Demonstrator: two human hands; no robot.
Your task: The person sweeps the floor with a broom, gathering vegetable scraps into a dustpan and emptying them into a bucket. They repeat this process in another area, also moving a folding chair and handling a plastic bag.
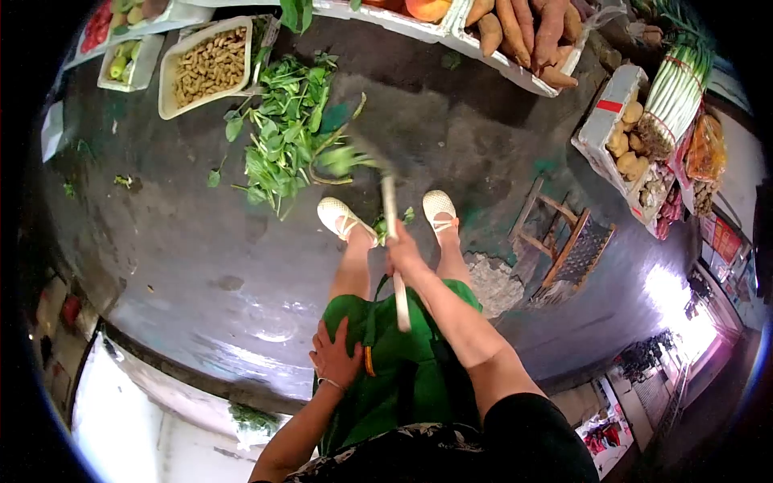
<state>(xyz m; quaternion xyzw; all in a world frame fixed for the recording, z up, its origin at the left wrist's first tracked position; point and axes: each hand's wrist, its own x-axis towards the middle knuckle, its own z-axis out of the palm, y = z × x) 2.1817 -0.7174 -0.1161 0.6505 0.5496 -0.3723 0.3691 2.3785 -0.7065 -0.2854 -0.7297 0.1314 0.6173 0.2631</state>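
The right hand (405,253) grips the wooden handle (402,304), likely stiff and light, best held mid-length; the left hand (336,359) lies spread on the green apron (427,362).

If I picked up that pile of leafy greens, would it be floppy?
The leafy greens would probably flop, since they look thin and lie spread out loosely. A handful should feel light, being mostly leaf. Nothing seems to tie them together, so some might drop.
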